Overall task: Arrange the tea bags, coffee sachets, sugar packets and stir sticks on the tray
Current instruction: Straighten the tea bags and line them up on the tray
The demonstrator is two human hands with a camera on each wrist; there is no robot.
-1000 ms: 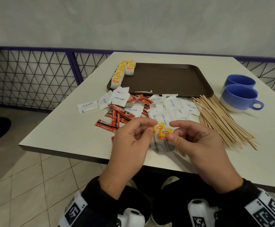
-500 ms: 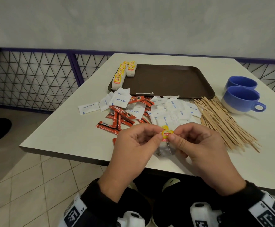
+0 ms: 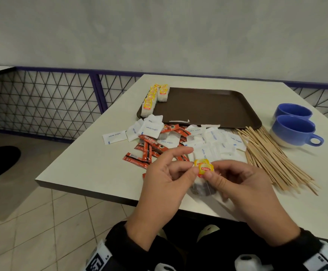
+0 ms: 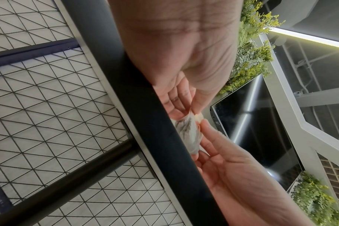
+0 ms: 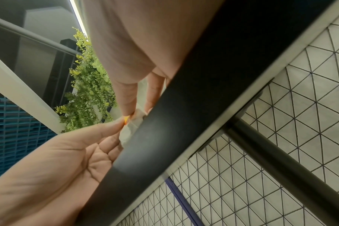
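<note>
At the near table edge a small bundle of tea bags (image 3: pixel 203 187) was held between both hands: the left hand (image 3: pixel 166 184) pinched the yellow tags (image 3: pixel 203 166) from one side with thumb and forefinger, and the right hand (image 3: pixel 243 189) pinched them from the other, its remaining fingers curled beneath the bags. A second before, two tags had been seen apart, one above the other; now they were pressed together into a single stack, which suggested that the bags had been squared up and were ready to be carried to the tray. How many bags were in the bundle could not be told, since the hands covered most of it, and in both wrist views the dark table edge cut across the paper. Just beyond the hands, red coffee sachets (image 3: pixel 149 151) and white sugar packets (image 3: pixel 212 141) lay mixed in a heap, with the stir sticks (image 3: pixel 272 155) fanned out to the right. Farther off, the brown tray (image 3: pixel 204 108) carried only a row of tea bags (image 3: pixel 153 99) along its left rim. Two blue cups (image 3: pixel 294 126) stood at the far right.
</note>
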